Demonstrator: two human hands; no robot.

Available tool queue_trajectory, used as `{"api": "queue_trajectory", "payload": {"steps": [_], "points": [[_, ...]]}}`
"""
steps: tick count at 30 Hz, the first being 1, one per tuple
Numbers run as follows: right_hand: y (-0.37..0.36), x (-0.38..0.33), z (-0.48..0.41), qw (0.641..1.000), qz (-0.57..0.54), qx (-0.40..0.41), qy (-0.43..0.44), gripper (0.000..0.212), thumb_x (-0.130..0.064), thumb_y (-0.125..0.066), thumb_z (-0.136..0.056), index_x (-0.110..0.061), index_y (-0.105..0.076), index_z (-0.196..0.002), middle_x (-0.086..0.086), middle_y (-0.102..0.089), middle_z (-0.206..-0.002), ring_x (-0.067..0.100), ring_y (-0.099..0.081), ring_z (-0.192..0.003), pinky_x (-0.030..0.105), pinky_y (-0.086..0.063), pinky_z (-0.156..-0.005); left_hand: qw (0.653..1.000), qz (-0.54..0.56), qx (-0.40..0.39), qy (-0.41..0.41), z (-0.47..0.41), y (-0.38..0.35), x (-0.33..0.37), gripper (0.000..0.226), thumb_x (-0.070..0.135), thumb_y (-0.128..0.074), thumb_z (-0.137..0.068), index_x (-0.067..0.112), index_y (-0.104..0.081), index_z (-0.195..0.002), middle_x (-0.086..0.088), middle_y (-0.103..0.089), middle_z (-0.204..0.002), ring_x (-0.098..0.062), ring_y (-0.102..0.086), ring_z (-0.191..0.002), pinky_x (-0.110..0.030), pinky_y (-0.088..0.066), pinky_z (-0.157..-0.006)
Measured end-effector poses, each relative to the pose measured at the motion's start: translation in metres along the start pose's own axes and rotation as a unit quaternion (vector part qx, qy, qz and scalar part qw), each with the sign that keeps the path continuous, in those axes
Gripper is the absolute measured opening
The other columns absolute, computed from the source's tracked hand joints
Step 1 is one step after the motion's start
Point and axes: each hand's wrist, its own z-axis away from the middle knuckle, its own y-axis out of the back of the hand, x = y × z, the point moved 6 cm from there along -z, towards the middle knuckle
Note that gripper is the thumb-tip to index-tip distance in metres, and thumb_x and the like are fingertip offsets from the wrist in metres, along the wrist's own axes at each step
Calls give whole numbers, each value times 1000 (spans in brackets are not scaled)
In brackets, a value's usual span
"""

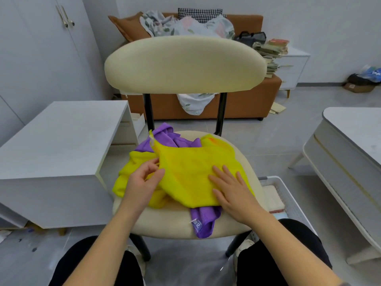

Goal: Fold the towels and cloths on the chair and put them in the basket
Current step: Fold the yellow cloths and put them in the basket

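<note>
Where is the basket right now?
Head view: the white basket stands on the floor to the right of the chair, close beside its seat, between it and the pale table.

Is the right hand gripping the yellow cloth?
No, the right hand lies flat on the yellow cloth, fingers straight, pressing it onto the chair seat.

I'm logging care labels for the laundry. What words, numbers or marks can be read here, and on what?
Tag on the purple cloth: blue print, upside down, too blurred to read.
White tag on the yellow cloth: no print legible.
Books behind the chair: too small to read.
Box on the floor: small mark, too small to read.
Nothing reads clearly.
</note>
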Motion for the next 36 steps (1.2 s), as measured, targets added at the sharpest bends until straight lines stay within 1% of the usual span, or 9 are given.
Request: {"api": "queue_trajectory", "payload": {"steps": [3, 8, 10, 15, 21, 23, 26, 31, 36], "points": [[5, 12, 1, 970, -235, 38, -54, 43, -47, -29, -99, -29, -50, -132, -14, -29, -150, 6, -14, -143, 35, -5, -118, 993, -25, -78, -89, -2, -52, 29, 21, 30, -66, -77, 16, -52, -68, 14, -58, -121, 10, -54, -108, -8, -42, -84], [20, 49, 1, 703, -655, 125, -247, 46, -37, -29, -101, -11, -67, -103, 3, -70, -102, 17, -62, -103, 31, -47, -95, 944, -210, -221, -126, 7, -147, 8, 27, 60, -46, -71, 33, -47, -68, 4, -55, -133, 6, -43, -119, -8, -29, -96], [21, 59, 2, 655, -687, 102, -298, 47, -38, -29, -101, -7, -64, -102, 10, -69, -98, 20, -64, -92, 28, -50, -80, 936, -223, -245, -120, 11, -160, -5, 36, 64, -40, -72, 30, -52, -69, 4, -55, -134, 6, -42, -119, -3, -24, -94], [13, 70, 0, 692, -631, 58, -345, 25, -30, -61, -90, -10, -62, -105, 13, -66, -95, 21, -61, -78, 25, -49, -63, 940, -197, -243, -134, 16, -155, -5, 26, 47, -45, -86, 30, -62, -75, 18, -62, -113, 13, -48, -115, -3, -31, -92], [26, 69, -12, 788, -529, 63, -309, 7, -12, -66, -86, -16, -60, -89, 0, -55, -80, 15, -53, -73, 20, -44, -56, 964, -198, -24, -176, 3, -111, 1, 15, 30, -52, -86, 19, -61, -81, 13, -59, -102, 2, -54, -100, -13, -41, -84], [33, 66, -15, 767, -586, 79, -250, 12, -15, -67, -80, -13, -57, -87, 3, -51, -83, 16, -49, -84, 26, -40, -65, 976, -190, 24, -106, -5, -100, -11, 8, 12, -59, -87, 17, -57, -92, 5, -55, -104, -7, -54, -98, -14, -44, -79], [37, 75, -10, 667, -698, 68, -250, 27, -24, -66, -73, -13, -54, -95, 11, -47, -89, 18, -47, -78, 30, -37, -63, 993, -108, 15, 52, -15, -96, -38, 23, 1, -60, -87, 18, -49, -98, -9, -57, -107, -14, -57, -85, -26, -51, -77], [30, 98, 4, 851, -367, 47, -373, 18, -13, -48, -90, -16, -52, -73, 2, -48, -69, 15, -42, -63, 25, -33, -56, 981, -15, -16, 190, -21, -103, -45, 23, 10, -54, -93, 7, -42, -112, -11, -57, -84, -20, -55, -62, -21, -47, -41], [26, 97, 4, 896, -256, 66, -357, 9, -20, -48, -91, -15, -50, -84, -1, -49, -71, 20, -47, -70, 29, -34, -57, 957, -71, -103, 260, -23, -114, -46, 34, 33, -54, -94, 4, -48, -112, -10, -55, -76, -19, -53, -49, -22, -46, -39]]}}
